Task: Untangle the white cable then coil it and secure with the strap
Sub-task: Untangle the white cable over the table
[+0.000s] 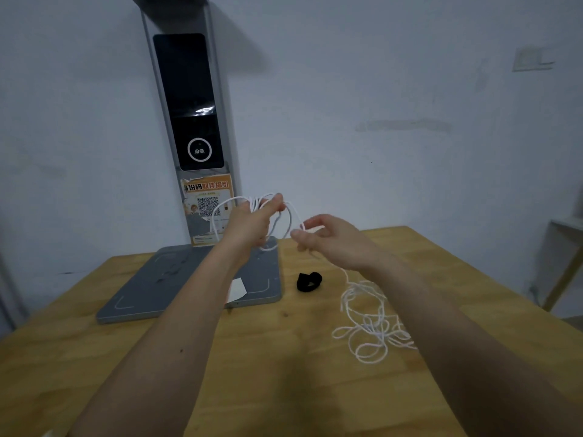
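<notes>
My left hand (252, 223) is raised above the table and grips several loops of the white cable (367, 323) between thumb and fingers. A strand runs from those loops to my right hand (328, 238), which pinches it just to the right. From my right hand the cable drops to the table, where the rest lies in a loose tangled heap at the right. The black strap (309, 281) lies curled on the wood between the grey base and the heap, below both hands and untouched.
A grey scanner stand (189, 99) with a dark screen rises from a flat grey base (151, 288) at the back left of the wooden table (252, 357). A white paper slip (237, 289) lies on the base. The wall is close behind.
</notes>
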